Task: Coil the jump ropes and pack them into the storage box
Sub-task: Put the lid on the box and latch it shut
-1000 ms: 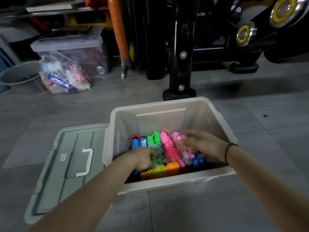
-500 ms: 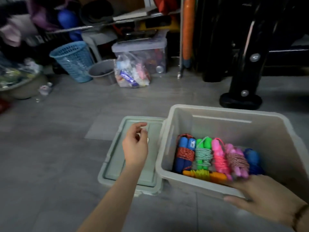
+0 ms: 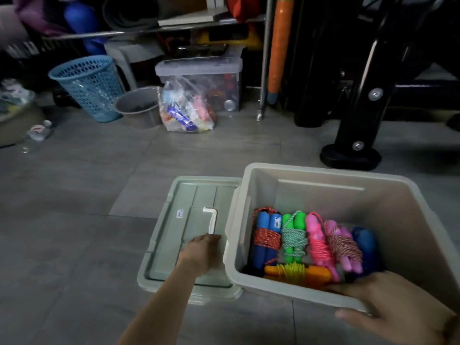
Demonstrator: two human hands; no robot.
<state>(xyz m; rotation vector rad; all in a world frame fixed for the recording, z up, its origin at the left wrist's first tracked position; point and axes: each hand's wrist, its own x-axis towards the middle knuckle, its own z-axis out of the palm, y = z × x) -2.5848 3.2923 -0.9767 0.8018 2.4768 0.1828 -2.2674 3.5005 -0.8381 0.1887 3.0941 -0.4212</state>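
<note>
Right hand [image 3: 390,307] clamps the near right rim of the storage box [image 3: 323,180]. The thumb sits outside the near wall and the fingers hook over the rim to the inside. It grasps the box and nothing else.

The coiled jump ropes lie inside the box, just ahead of those fingers. Nearest the grip is the orange-handled rope [image 3: 296,271], its yellow cord wound round the middle. It lies crosswise along the near wall, right end just beside the fingertips.

Beyond it is a row of bundles side by side, handles pointing away from the hand. Closest to the grip is a dark blue bundle [image 3: 364,242], partly in shadow. Going leftward:
- pink handles in red-and-white cord [image 3: 344,247]
- pink handles in pink cord [image 3: 317,241]
- green handles in green-and-white cord [image 3: 293,236]
- blue handles in red cord [image 3: 265,241], against the left wall

Left hand [image 3: 202,251] rests palm down on the pale green lid [image 3: 171,235], fingertips at the near end of its white handle [image 3: 211,220]. Cannot tell whether the fingers curl under the handle or merely touch it. The lid lies flat on the tiled floor [image 3: 74,232], right edge against the box's left wall.

Well beyond the left hand are a blue basket [image 3: 87,85], a grey basin [image 3: 139,109], a plastic bag [image 3: 186,110] and a clear bin [image 3: 199,70]. Well beyond the right hand is a black machine foot [image 3: 351,155].
</note>
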